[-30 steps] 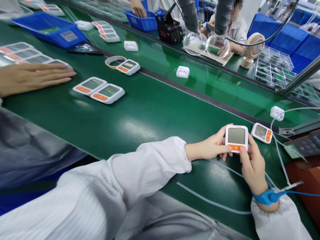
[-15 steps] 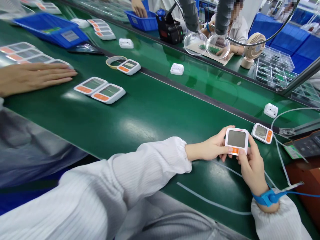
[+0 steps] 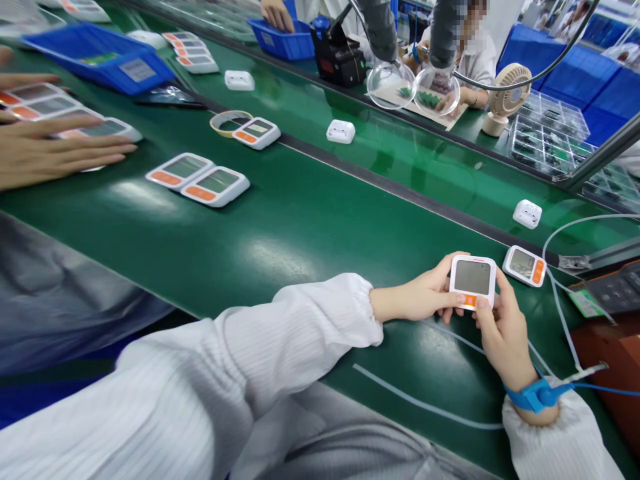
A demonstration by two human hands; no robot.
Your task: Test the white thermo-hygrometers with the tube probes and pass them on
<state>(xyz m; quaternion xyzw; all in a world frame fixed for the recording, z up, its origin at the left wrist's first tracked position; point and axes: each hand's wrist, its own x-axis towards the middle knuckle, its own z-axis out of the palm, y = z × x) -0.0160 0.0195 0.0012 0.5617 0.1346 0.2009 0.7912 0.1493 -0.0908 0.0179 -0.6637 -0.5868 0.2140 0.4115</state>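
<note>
Between both hands I hold a small white digital meter [image 3: 473,277] with a grey screen and orange buttons, its face turned up toward me. My left hand [image 3: 425,293] grips its left side, thumb near the buttons. Closed on the right side is my right hand [image 3: 505,327], its thumb pressed at the orange button area. A blue wrist strap [image 3: 537,396] circles my right wrist. Just right of the held meter, a second meter [image 3: 524,266] lies on the green table, its screen showing faint marks.
Two joined-up meters [image 3: 197,179] lie left of centre, near a tape roll [image 3: 220,123]. A co-worker's hands [image 3: 55,147] cover more meters at far left, by a blue tray [image 3: 100,59]. White housings [image 3: 341,131] lie on the strip behind. Pale tubing [image 3: 425,404] crosses the table near me.
Small marks now show on the held meter's screen. The white housings on the far strip have shifted left. The co-worker's hand moved left and a second one came in. My hands stayed put.
</note>
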